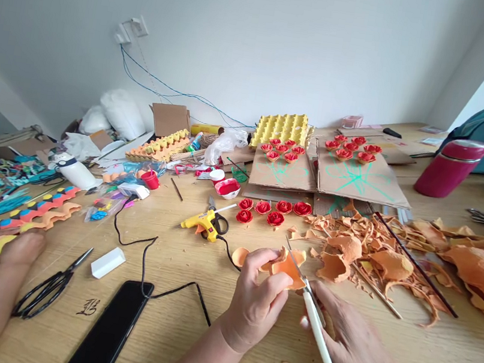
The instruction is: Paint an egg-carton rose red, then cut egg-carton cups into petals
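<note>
My left hand (258,299) pinches a cut orange egg-carton cup (288,268) above the front of the table. In my right hand (343,321) are white-handled scissors (321,338), their thin blades slanting up against the cup's edge. How far the blades are apart is hard to make out. Just behind my left hand lies a smaller orange cup piece (240,256). Orange scraps (353,228) and larger torn cups (335,267) are heaped beyond my right hand.
A yellow glue gun (201,224) rests on black scissors, near red paper roses (275,218). Cardboard sheets (360,181) hold more roses. Black-handled scissors (48,292), a phone (111,326) and a cable lie left. Another person's hand (23,247) rests beside painted strips. A pink flask (451,167) stands right.
</note>
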The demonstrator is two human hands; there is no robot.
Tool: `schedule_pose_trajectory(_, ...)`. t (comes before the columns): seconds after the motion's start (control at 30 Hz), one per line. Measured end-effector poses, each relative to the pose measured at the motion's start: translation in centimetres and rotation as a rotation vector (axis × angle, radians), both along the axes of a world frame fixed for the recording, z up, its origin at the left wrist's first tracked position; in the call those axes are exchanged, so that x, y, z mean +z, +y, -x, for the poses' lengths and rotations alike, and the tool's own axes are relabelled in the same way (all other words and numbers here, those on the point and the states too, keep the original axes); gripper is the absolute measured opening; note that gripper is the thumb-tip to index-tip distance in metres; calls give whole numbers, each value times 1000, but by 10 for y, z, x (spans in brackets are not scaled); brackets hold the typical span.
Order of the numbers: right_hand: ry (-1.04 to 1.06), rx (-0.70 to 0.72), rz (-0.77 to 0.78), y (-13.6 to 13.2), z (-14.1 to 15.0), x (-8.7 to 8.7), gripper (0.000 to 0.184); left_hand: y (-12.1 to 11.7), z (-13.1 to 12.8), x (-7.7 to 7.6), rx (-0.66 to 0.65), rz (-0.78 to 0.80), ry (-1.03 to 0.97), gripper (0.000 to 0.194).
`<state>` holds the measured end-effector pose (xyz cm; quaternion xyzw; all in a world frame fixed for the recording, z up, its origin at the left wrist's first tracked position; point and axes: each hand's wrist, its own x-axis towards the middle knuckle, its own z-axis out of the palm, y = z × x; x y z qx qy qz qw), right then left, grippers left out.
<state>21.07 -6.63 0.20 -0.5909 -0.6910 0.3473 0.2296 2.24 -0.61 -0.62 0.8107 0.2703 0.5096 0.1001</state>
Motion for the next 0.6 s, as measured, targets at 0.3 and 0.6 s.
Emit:
schedule_pose_trajectory(0.3,52,18,32,1,4,6,23,-1,-6,6,54,-69,-3,40)
schedule_pose_trajectory(0.6,70,12,5,-1,4,6,22,-2,-6,11,53,-50,-18,22)
